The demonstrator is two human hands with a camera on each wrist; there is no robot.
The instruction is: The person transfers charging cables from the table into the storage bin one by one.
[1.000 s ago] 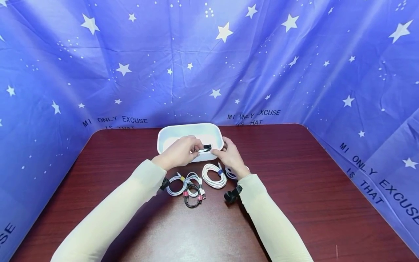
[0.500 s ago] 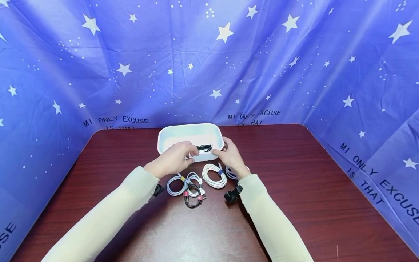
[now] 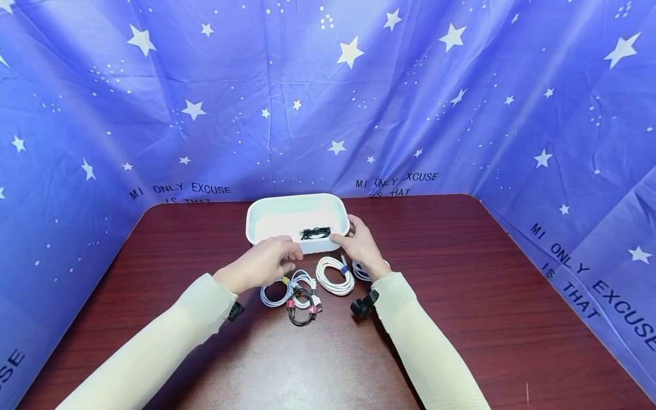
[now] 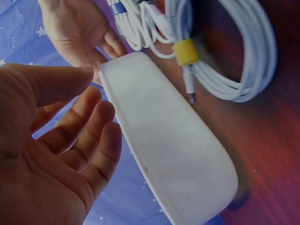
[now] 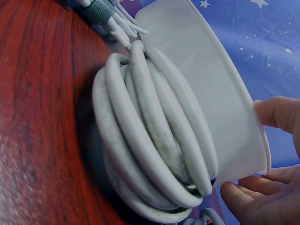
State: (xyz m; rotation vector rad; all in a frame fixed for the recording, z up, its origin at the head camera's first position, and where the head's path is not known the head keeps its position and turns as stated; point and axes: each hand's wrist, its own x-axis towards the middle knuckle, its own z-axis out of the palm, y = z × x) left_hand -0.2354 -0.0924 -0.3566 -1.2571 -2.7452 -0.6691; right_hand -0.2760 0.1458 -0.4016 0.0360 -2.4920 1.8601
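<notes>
A white plastic bin (image 3: pixel 277 219) stands toward the back of the table, with a coiled black cable (image 3: pixel 316 232) lying inside near its front right. My left hand (image 3: pixel 263 262) hovers just in front of the bin's near wall, fingers loosely bent and holding nothing. In the left wrist view, thumb and fingers of the left hand (image 4: pixel 70 136) are apart beside the rim. My right hand (image 3: pixel 361 247) grips the bin's right end, its thumb at the rim and its fingers around the side. The right wrist view shows that hand (image 5: pixel 276 173) at the bin's wall (image 5: pixel 211 79).
In front of the bin lie a white coil with a blue strap (image 3: pixel 335 276), a coil with a yellow strap (image 3: pixel 275 293), another pale coil (image 3: pixel 304 282) and a black cable with red straps (image 3: pixel 302 316). One more coil (image 3: pixel 361 272) is partly behind the right wrist. Starry curtains surround the table.
My left hand has let go of the black cable, leaving it in the bin, and has drawn back toward the near left. The right hand has stayed on the bin.
</notes>
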